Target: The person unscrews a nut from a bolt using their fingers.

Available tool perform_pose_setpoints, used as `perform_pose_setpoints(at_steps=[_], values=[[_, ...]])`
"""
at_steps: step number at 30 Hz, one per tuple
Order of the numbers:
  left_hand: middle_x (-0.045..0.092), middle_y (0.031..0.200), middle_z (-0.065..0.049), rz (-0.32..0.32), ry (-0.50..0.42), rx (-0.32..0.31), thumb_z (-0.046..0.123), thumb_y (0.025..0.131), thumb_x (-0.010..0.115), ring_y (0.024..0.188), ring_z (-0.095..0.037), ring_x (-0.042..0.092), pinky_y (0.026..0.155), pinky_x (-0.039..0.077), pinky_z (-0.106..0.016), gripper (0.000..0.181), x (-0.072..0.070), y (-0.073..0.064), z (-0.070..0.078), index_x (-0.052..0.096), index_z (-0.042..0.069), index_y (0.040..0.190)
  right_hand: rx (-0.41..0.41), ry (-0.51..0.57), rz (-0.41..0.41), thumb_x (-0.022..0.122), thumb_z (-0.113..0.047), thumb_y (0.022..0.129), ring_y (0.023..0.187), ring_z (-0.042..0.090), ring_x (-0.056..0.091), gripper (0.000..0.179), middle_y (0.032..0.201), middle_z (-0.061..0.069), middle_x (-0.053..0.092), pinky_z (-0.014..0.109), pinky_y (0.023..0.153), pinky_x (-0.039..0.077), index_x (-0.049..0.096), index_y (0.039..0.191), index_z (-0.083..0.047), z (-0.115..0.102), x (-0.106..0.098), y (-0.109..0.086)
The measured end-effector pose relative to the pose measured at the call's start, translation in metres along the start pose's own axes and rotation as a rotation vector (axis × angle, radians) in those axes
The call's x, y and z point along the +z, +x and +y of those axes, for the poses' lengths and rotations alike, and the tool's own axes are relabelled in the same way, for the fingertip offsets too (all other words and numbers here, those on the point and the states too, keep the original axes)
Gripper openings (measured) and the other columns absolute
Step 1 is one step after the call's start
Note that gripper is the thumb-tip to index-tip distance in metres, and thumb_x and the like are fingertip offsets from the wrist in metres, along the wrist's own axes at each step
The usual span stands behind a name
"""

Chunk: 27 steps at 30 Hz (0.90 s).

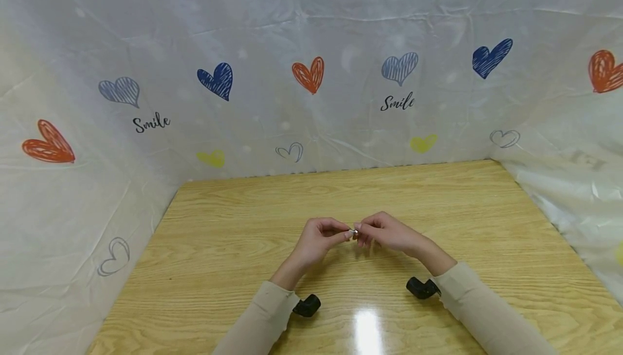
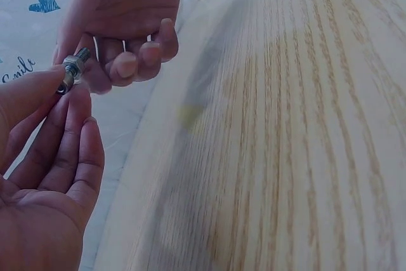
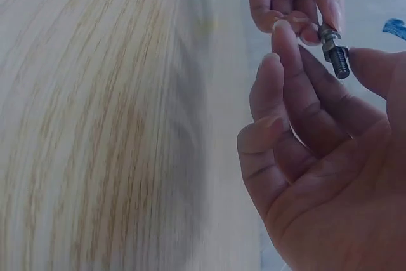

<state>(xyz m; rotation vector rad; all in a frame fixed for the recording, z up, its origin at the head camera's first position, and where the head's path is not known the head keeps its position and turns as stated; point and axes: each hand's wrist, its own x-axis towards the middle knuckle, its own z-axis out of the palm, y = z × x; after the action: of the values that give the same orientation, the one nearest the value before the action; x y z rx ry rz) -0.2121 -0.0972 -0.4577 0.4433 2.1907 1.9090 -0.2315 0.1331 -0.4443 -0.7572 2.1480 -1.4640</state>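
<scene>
A small silver bolt [image 2: 84, 54] with a hex nut [image 2: 73, 65] on its thread is held above the table, between both hands. My left hand [image 1: 315, 241] pinches the bolt by its head end between thumb and fingertips. From the other side, my right hand [image 1: 389, 232] has its thumb and index finger at the nut, the thumb tip against its side in the right wrist view. The bolt's threaded end [image 3: 340, 66] points toward the right palm. The other fingers of the right hand are loosely bent beneath.
A wood-grain table [image 1: 233, 236] lies under both hands. White sheeting [image 1: 340, 122] printed with hearts and "Smile" walls off its back and sides. A black wrist mount [image 1: 307, 306] juts from the left sleeve, and another black mount [image 1: 421, 288] from the right one.
</scene>
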Motion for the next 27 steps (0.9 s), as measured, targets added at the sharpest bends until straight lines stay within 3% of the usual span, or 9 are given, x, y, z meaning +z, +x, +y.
perform_pose_setpoints(at_steps=[6, 17, 22, 27], values=[[0.074, 0.104, -0.009, 0.001, 0.009, -0.006, 0.013, 0.094, 0.076, 0.095, -0.026, 0.072, 0.092, 0.057, -0.053, 0.016, 0.0006, 0.0001, -0.0005, 0.078, 0.002, 0.106, -0.022, 0.007, -0.01, 0.049, -0.026, 0.111, 0.085, 0.05, 0.061, 0.04, 0.097, 0.026, 0.07, 0.037, 0.063, 0.051, 0.071, 0.109, 0.007, -0.0015, -0.0006, -0.0017], [0.074, 0.103, -0.008, 0.008, 0.012, -0.009, 0.015, 0.095, 0.076, 0.092, -0.022, 0.072, 0.091, 0.057, -0.052, 0.018, 0.0012, -0.0003, -0.0023, 0.077, 0.002, 0.107, -0.036, 0.012, 0.02, 0.06, -0.018, 0.105, 0.084, 0.043, 0.062, 0.021, 0.103, 0.024, 0.07, 0.035, 0.062, 0.049, 0.071, 0.115, -0.003, -0.0037, -0.0019, -0.0019], [0.074, 0.104, -0.008, 0.011, 0.005, -0.007, 0.015, 0.095, 0.076, 0.093, -0.022, 0.071, 0.091, 0.057, -0.052, 0.018, 0.0006, -0.0002, -0.0019, 0.077, 0.002, 0.107, -0.026, 0.011, 0.016, 0.06, -0.022, 0.106, 0.088, 0.046, 0.062, 0.024, 0.105, 0.024, 0.07, 0.037, 0.065, 0.05, 0.069, 0.118, -0.004, -0.0056, -0.0022, -0.0016], [0.074, 0.105, -0.008, 0.017, 0.012, -0.004, 0.014, 0.095, 0.076, 0.093, -0.021, 0.071, 0.09, 0.057, -0.052, 0.017, 0.0006, 0.0, -0.0014, 0.077, 0.002, 0.107, 0.017, -0.023, 0.023, 0.05, -0.03, 0.11, 0.089, 0.046, 0.064, 0.037, 0.104, 0.023, 0.071, 0.035, 0.065, 0.05, 0.072, 0.115, 0.0, -0.0047, -0.0017, -0.0009]])
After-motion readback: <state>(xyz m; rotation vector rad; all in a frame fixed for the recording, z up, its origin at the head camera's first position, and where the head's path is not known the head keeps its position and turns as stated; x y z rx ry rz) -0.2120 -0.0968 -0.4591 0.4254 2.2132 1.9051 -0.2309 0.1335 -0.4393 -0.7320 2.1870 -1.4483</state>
